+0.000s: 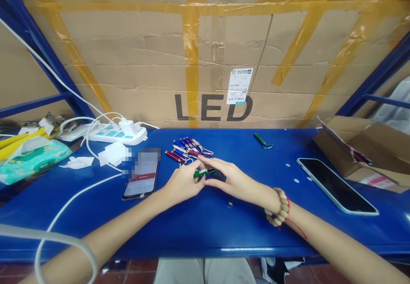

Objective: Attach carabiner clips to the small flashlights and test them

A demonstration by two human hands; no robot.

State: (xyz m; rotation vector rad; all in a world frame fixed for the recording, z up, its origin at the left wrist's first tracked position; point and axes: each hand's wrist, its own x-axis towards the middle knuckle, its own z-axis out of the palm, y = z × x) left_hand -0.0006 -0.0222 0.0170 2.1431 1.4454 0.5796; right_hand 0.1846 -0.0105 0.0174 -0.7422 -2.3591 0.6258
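A small green keychain flashlight [201, 172] with a pale label is pinched in the fingers of my left hand [181, 182], just above the table. My right hand [240, 182] curves around its other end, thumb and forefinger apart, fingertips close against those of my left hand. Whether they touch the flashlight is unclear. Right behind my hands lies a cluster of keychain flashlights [180, 150] in red, blue, purple and silver, with carabiner clips. Another green flashlight [259, 138] with a clip lies farther back to the right. On the table before my right hand is a tiny round metallic piece [230, 204].
A phone [141, 183] lies left, beside tissues [113, 153], a white power strip [117, 134] and loose cables. At right are a second phone [338, 185] and an open cardboard box [358, 147]. A big taped carton [144, 62] walls off the blue table's [179, 232] back.
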